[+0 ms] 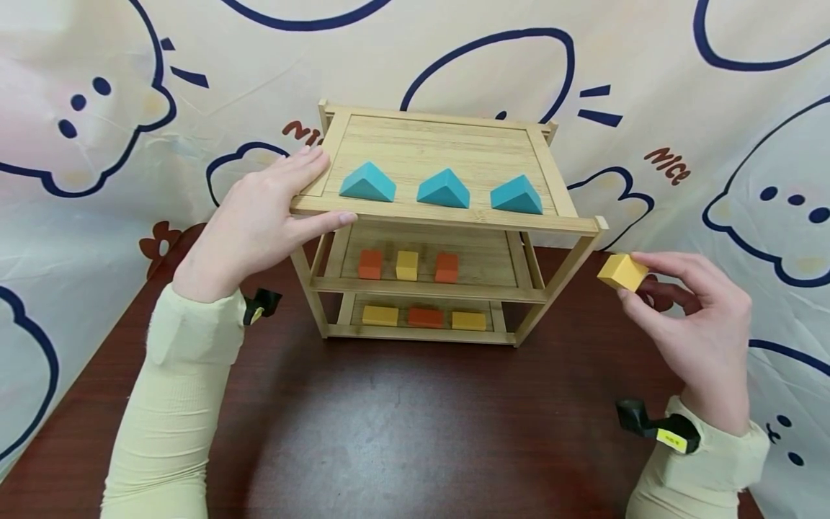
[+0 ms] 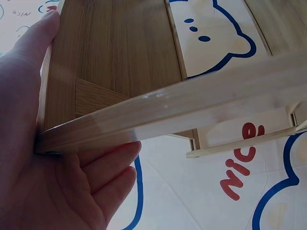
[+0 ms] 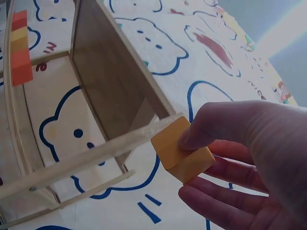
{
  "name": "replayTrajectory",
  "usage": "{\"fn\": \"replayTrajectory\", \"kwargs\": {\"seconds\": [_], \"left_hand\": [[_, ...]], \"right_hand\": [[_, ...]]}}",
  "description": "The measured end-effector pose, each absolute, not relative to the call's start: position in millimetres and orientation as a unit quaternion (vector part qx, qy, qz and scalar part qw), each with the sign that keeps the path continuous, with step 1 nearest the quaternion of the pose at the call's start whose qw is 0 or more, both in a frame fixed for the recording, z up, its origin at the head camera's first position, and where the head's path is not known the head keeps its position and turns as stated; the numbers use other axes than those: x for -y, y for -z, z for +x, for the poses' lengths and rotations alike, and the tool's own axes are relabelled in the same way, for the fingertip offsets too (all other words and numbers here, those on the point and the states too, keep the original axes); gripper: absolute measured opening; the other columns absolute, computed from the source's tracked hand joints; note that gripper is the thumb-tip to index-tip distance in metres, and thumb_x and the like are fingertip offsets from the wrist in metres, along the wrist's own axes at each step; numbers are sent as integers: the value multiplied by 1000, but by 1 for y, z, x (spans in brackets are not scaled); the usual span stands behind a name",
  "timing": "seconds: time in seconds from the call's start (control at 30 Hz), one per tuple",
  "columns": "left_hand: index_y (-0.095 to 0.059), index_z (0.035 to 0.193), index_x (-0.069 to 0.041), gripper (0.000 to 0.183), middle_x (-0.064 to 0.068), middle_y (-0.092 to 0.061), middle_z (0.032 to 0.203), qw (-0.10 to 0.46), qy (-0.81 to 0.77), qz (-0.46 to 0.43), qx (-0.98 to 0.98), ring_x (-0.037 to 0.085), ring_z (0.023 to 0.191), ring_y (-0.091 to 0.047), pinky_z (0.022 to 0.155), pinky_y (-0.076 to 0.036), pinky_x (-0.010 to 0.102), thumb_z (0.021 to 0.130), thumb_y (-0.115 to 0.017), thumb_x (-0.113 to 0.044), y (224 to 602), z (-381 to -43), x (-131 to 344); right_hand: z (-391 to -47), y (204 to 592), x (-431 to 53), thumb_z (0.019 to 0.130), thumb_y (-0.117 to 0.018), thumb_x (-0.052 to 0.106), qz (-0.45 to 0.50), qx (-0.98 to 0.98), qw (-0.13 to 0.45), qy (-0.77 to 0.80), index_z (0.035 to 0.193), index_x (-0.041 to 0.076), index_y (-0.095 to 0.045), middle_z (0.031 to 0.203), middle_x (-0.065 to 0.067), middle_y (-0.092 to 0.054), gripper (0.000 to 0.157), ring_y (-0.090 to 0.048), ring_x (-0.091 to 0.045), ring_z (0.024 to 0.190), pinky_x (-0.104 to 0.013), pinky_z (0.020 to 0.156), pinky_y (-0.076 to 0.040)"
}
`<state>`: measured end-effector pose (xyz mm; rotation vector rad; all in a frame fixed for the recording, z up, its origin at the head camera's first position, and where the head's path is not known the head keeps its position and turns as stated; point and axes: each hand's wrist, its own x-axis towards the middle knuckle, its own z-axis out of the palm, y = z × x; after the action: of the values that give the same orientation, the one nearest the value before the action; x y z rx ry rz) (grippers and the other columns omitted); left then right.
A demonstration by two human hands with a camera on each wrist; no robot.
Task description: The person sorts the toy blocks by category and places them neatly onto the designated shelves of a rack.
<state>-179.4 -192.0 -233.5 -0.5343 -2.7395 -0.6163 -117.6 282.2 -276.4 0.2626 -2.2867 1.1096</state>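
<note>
My right hand (image 1: 703, 317) pinches a small yellow block (image 1: 622, 271) between thumb and fingertips, held in the air to the right of a three-tier wooden shelf (image 1: 447, 220). In the right wrist view this yellow block (image 3: 177, 148) overlaps the shelf's corner. Spread over the shelf's front left top corner, my left hand (image 1: 262, 205) rests with its thumb along the front edge and fingers on the left side. Three blue triangular blocks (image 1: 444, 189) stand in a row on the top board. Orange block, yellow block (image 1: 407, 266) and orange block line the middle tier.
On the bottom tier, a yellow block (image 1: 380, 316), an orange block (image 1: 425, 317) and another yellow block (image 1: 468, 321) lie in a row. The shelf stands on a dark brown table (image 1: 389, 418). A white cloth (image 1: 622, 43) with cartoon prints hangs behind and at both sides.
</note>
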Motion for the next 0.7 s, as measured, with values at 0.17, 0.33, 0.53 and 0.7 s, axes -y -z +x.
{"fn": "replayTrajectory", "kwargs": {"seconds": [0.17, 0.33, 0.53, 0.7], "left_hand": [[-37, 158, -10, 88, 6, -30, 163, 147, 215, -189, 947, 26, 150, -27, 120, -23, 46, 92, -67, -61, 234, -180, 192], [-37, 158, -10, 88, 7, -30, 163, 147, 212, -189, 947, 27, 150, -27, 120, -22, 47, 92, -66, -61, 234, -180, 192], [-37, 158, -11, 88, 6, -29, 163, 144, 212, -188, 948, 27, 150, -27, 120, -23, 47, 92, -66, -61, 234, -180, 191], [-36, 159, -12, 88, 5, -28, 164, 140, 212, -184, 950, 26, 150, -26, 120, -22, 47, 92, -66, -62, 234, -179, 191]], "right_hand": [[-112, 273, -277, 77, -83, -10, 115, 857, 285, -414, 124, 8, -75, 117, -10, -68, 50, -65, -14, 92, -13, 80, -52], [-108, 271, -272, 75, -83, -12, 137, 851, 284, -420, 121, 4, -75, 115, -12, -68, 49, -63, -14, 92, -13, 79, -52], [-102, 269, -264, 74, -84, -12, 157, 854, 273, -414, 122, 5, -75, 116, -10, -68, 51, -66, -13, 94, -14, 81, -52], [-99, 271, -258, 72, -85, -14, 177, 856, 265, -406, 121, 7, -76, 115, -9, -68, 54, -67, -12, 94, -14, 81, -52]]}}
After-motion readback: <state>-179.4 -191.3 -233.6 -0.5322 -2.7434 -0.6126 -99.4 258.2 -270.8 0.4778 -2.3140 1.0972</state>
